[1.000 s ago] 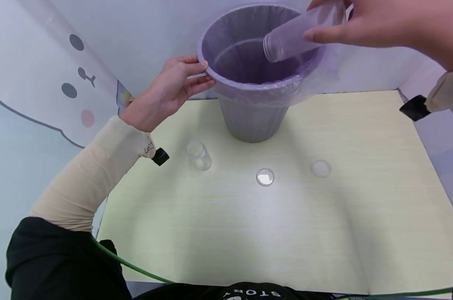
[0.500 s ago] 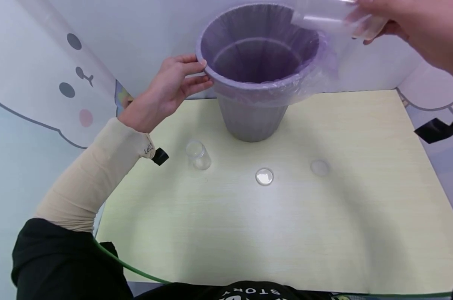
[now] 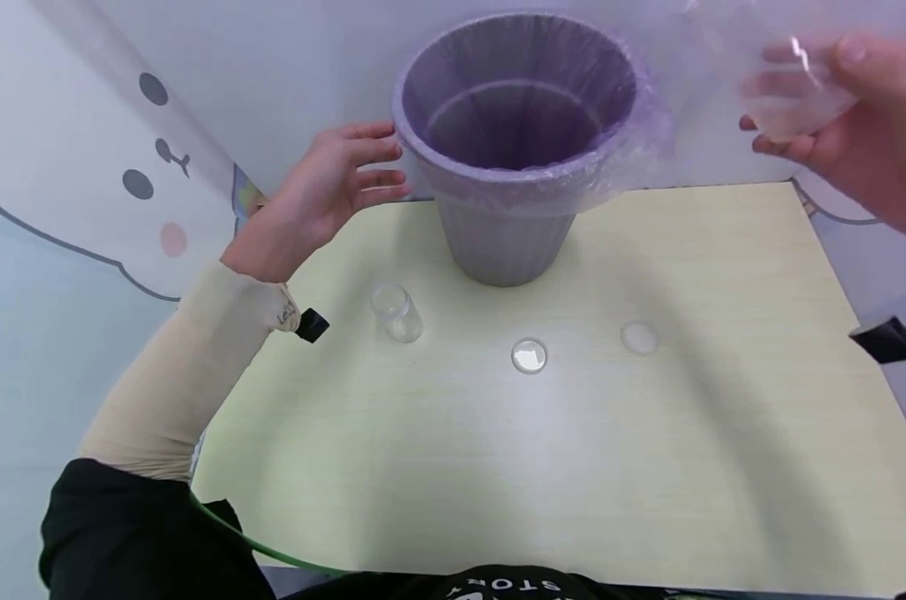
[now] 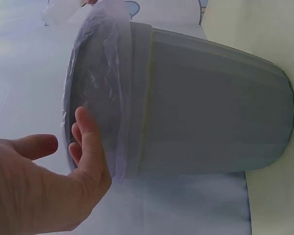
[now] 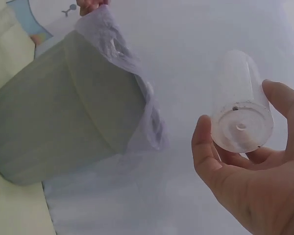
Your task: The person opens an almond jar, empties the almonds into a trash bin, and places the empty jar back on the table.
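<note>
A grey bin (image 3: 508,237) lined with a purple bag (image 3: 520,108) stands at the back of the pale table (image 3: 558,467). My left hand (image 3: 325,187) hovers just left of the bin's rim with its fingers spread, a small gap from it; the left wrist view shows the left hand (image 4: 63,166) beside the bin (image 4: 210,103). My right hand (image 3: 843,117) holds a clear plastic bottle (image 3: 790,92) up to the right of the bin. In the right wrist view the bottle (image 5: 240,112) lies base-first between thumb and fingers of the right hand (image 5: 245,171), with the bin (image 5: 63,112) at the left.
On the table in front of the bin stand a small clear jar (image 3: 397,311) and two round clear lids, one (image 3: 529,356) in the middle and one (image 3: 639,337) to its right. A white wall with a cartoon print (image 3: 137,142) runs along the left. A green cable (image 3: 272,550) crosses the near edge.
My right hand has drawn the clear bottle out from over the bin's mouth and away to the right. My left hand has let go of the bin's rim and opened.
</note>
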